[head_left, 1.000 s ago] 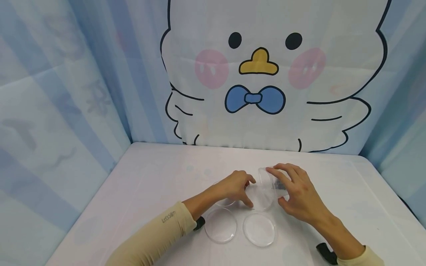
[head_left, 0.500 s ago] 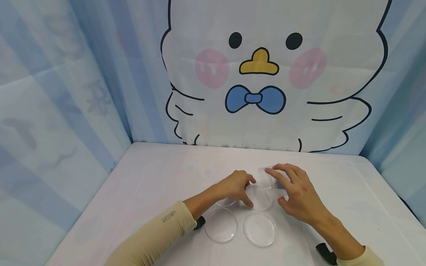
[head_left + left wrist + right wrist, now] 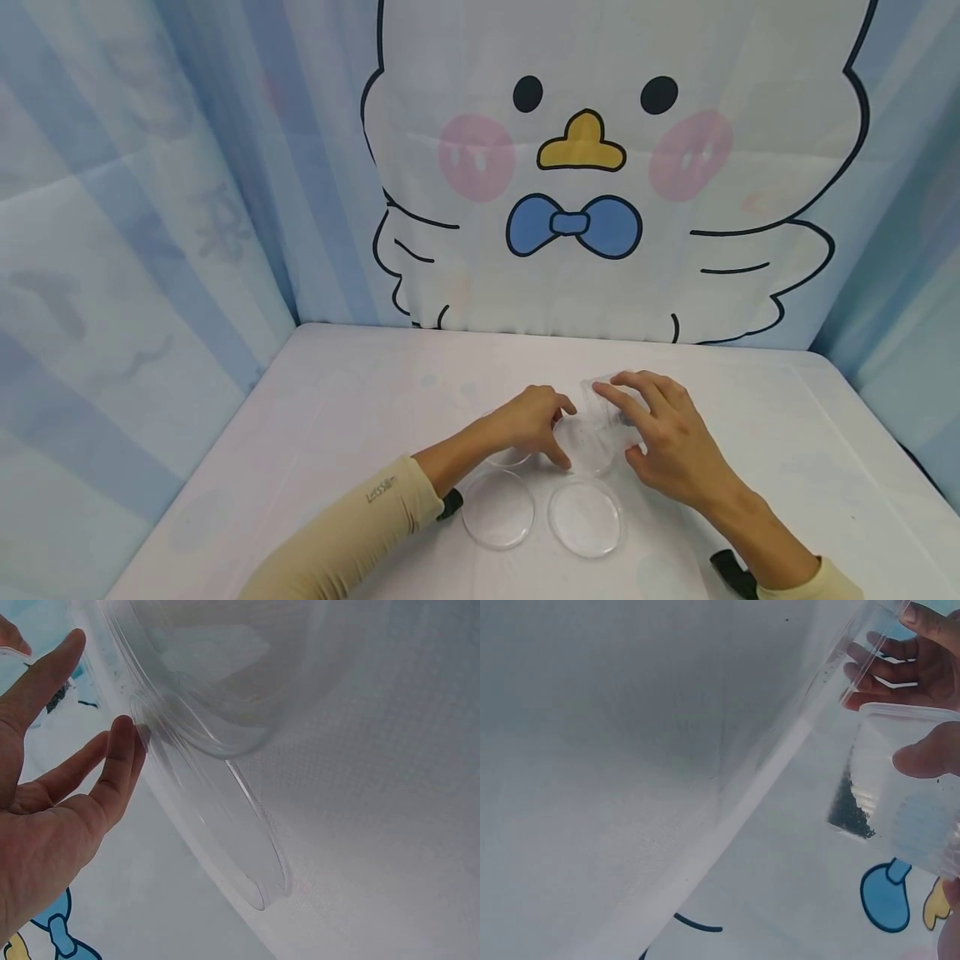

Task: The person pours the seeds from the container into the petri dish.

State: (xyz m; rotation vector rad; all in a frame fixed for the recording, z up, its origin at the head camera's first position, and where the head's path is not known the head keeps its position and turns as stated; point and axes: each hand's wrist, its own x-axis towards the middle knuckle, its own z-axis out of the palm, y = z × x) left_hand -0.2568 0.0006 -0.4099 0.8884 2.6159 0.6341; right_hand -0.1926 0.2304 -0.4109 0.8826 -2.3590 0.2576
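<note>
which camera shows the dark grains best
The right wrist view: the dark grains show plainly in the clear box. The head view shows only a faint patch; the left wrist view, a small one.

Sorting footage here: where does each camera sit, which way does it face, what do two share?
Head: on the head, facing forward and down at table and backdrop; sleeves, left grip, right grip show.
Left wrist: on that wrist, image sideways, facing clear dishes and backdrop; left grip and a corner fingertip show.
Right wrist: on that wrist, also sideways, facing clear box; both grips show partly.
Wrist views share dark grains, blue bow tie.
</note>
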